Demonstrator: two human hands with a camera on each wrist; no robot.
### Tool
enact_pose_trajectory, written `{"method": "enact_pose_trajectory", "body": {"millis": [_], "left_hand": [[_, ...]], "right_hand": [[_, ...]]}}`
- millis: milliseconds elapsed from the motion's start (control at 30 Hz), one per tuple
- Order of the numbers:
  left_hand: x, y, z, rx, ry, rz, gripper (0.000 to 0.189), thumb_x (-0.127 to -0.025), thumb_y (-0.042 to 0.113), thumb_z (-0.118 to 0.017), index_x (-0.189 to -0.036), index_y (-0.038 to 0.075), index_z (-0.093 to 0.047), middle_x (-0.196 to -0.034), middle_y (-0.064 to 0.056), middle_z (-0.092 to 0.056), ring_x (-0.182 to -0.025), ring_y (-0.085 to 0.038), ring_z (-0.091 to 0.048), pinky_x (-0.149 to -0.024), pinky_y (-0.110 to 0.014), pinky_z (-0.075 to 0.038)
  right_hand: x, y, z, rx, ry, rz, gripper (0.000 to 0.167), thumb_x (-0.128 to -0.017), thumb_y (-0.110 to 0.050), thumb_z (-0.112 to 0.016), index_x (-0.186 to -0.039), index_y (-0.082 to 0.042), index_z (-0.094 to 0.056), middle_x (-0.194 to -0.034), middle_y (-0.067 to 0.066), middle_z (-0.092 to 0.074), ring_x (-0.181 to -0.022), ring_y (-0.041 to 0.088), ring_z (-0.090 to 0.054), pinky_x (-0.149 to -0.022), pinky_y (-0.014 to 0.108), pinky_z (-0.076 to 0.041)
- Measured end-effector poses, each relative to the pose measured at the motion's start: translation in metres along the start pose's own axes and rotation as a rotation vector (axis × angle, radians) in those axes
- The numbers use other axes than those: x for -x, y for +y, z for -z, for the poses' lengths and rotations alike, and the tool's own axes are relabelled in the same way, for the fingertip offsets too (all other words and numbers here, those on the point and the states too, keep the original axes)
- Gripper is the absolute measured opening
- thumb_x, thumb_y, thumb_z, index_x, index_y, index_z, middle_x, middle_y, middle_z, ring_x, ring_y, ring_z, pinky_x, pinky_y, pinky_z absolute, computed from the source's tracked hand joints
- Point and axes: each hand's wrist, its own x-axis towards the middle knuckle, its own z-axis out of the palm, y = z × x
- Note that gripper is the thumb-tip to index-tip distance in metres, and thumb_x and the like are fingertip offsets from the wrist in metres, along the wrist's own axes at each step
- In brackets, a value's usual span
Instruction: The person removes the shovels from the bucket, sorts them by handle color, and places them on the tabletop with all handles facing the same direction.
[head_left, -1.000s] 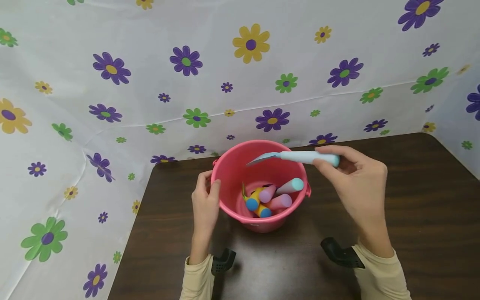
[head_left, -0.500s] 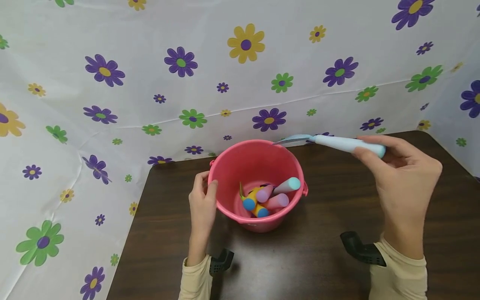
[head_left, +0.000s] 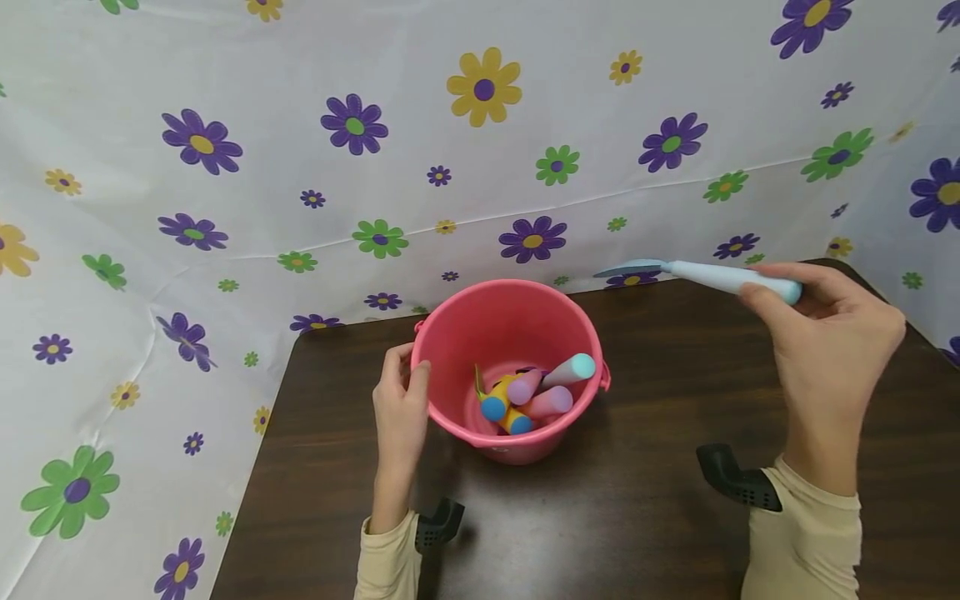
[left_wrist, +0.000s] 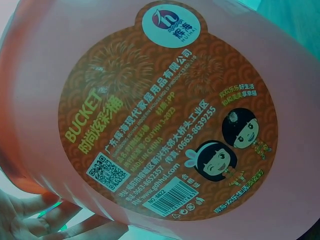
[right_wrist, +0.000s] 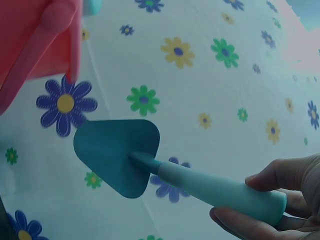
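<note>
A pink bucket [head_left: 480,333] stands upright on the table, with several tool-like things inside. Their visible ends include a white one with a teal tip [head_left: 573,368], pink ones [head_left: 551,402] and yellow ones with blue tips [head_left: 516,421]. My left hand [head_left: 401,408] grips the bucket's left rim, thumb at the inside edge and fingers behind the wall. My right hand [head_left: 832,333] pinches the end of a light-blue trowel's [head_left: 708,275] handle, in the air right of the bucket. In the right wrist view the triangular trowel blade [right_wrist: 117,152] points left, toward the bucket.
A dark wood table [head_left: 675,483] carries the bucket. Behind and to the left hangs a white sheet [head_left: 420,50] with purple, green and yellow flowers. The left wrist view shows the bucket's round label [left_wrist: 165,120]. A bucket handle [right_wrist: 40,45] appears in the right wrist view.
My right hand has carried the trowel to the right and up, from over the bucket to beside it. My left hand stays on the rim, and the head view shifts slightly.
</note>
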Motion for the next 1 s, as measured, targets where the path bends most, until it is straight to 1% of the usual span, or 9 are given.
{"method": "enact_pose_trajectory", "body": {"millis": [33,67,267,333,467,667,767,900,1000], "left_hand": [[0.0,0.0,0.0,0.0,0.0,0.0,0.032,-0.102,0.012,-0.058,-0.132,0.0,-0.059,-0.129,-0.018,-0.068,-0.11,-0.039,-0.07,-0.089,-0.055,-0.058],[0.0,0.0,0.0,-0.001,0.0,0.0,0.032,-0.102,0.012,-0.058,-0.132,0.0,-0.058,-0.129,-0.018,-0.068,-0.11,-0.039,-0.07,-0.089,-0.055,-0.058],[0.0,0.0,-0.001,0.003,-0.003,0.002,0.032,-0.102,0.011,-0.059,-0.132,0.0,-0.058,-0.129,-0.018,-0.067,-0.11,-0.04,-0.069,-0.089,-0.055,-0.058],[0.001,0.0,-0.001,0.006,-0.002,0.005,0.032,-0.102,0.011,-0.059,-0.132,0.001,-0.058,-0.129,-0.018,-0.067,-0.11,-0.04,-0.069,-0.09,-0.055,-0.058],[0.0,-0.001,0.0,0.003,0.003,0.009,0.032,-0.102,0.012,-0.06,-0.132,0.001,-0.059,-0.13,-0.016,-0.067,-0.111,-0.039,-0.069,-0.091,-0.055,-0.057],[0.0,-0.002,0.0,0.003,0.009,0.012,0.032,-0.102,0.012,-0.06,-0.132,0.002,-0.059,-0.13,-0.016,-0.067,-0.112,-0.038,-0.069,-0.091,-0.054,-0.058],[0.0,-0.002,0.0,0.006,0.01,0.014,0.032,-0.101,0.011,-0.06,-0.132,0.002,-0.059,-0.13,-0.016,-0.067,-0.112,-0.038,-0.069,-0.091,-0.054,-0.058],[0.0,-0.002,0.0,0.006,0.009,0.009,0.032,-0.102,0.013,-0.06,-0.133,0.002,-0.059,-0.131,-0.016,-0.067,-0.113,-0.039,-0.068,-0.092,-0.054,-0.057],[0.001,-0.001,0.0,0.003,0.004,0.002,0.033,-0.102,0.014,-0.059,-0.133,0.001,-0.059,-0.131,-0.017,-0.067,-0.113,-0.04,-0.068,-0.091,-0.056,-0.057]], "right_hand": [[-0.001,0.002,0.0,0.042,0.005,0.001,0.02,-0.085,-0.001,-0.082,-0.105,0.001,-0.081,-0.097,-0.001,-0.075,-0.078,0.013,-0.065,-0.076,0.016,-0.053],[-0.002,0.004,0.0,0.062,0.009,-0.002,0.02,-0.086,-0.001,-0.082,-0.106,0.001,-0.081,-0.096,-0.003,-0.074,-0.078,0.012,-0.064,-0.076,0.016,-0.053],[-0.009,0.015,0.003,0.099,0.021,-0.048,0.021,-0.085,-0.002,-0.082,-0.106,0.001,-0.081,-0.093,-0.006,-0.072,-0.074,0.01,-0.058,-0.069,0.014,-0.049],[-0.01,0.019,0.005,0.12,0.021,-0.053,0.021,-0.085,-0.003,-0.082,-0.106,0.001,-0.081,-0.092,-0.008,-0.072,-0.074,0.01,-0.057,-0.068,0.014,-0.048],[-0.012,0.028,0.009,0.163,0.01,-0.054,0.022,-0.086,-0.005,-0.082,-0.108,0.0,-0.08,-0.091,-0.013,-0.07,-0.077,0.008,-0.058,-0.071,0.013,-0.049],[-0.019,0.042,0.014,0.195,-0.007,-0.083,0.023,-0.085,-0.008,-0.083,-0.107,-0.001,-0.081,-0.084,-0.019,-0.069,-0.071,0.006,-0.055,-0.063,0.012,-0.044],[-0.023,0.051,0.016,0.239,-0.032,-0.135,0.025,-0.086,-0.012,-0.084,-0.109,-0.003,-0.081,-0.083,-0.023,-0.067,-0.072,0.005,-0.054,-0.063,0.014,-0.042],[-0.026,0.061,0.02,0.285,-0.082,-0.218,0.025,-0.088,-0.016,-0.083,-0.11,-0.006,-0.081,-0.082,-0.027,-0.065,-0.07,0.002,-0.056,-0.058,0.014,-0.041],[-0.028,0.069,0.022,0.312,-0.106,-0.244,0.024,-0.088,-0.018,-0.083,-0.109,-0.007,-0.081,-0.079,-0.028,-0.064,-0.067,0.001,-0.056,-0.054,0.014,-0.04]]}}
